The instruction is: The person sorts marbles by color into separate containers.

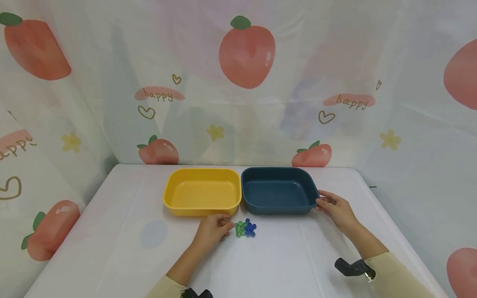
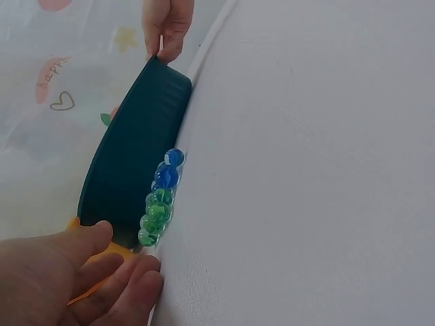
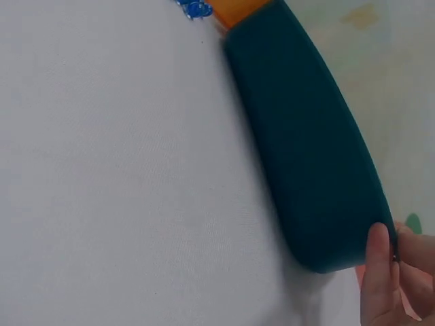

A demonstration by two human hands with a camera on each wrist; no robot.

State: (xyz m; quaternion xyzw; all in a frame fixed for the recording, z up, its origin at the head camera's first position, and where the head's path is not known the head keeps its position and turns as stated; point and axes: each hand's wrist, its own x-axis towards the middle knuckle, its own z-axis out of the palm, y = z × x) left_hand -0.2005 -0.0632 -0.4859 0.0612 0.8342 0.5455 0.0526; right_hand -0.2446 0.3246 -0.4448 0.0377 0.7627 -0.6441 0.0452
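In the left wrist view, the left hand [image 2: 71, 278] is running off the left and bottom edges and covering most of the yellow tray [image 1: 202, 192], while the green marbles [image 2: 156, 216] are partly hiding one another. In the right wrist view, the top edge is cutting off the blue marbles [image 3: 197, 9], and the dark blue tray [image 3: 306, 156] is concealing its inside. In the head view, the bottom edge is cropping both sleeves [image 1: 398, 275].
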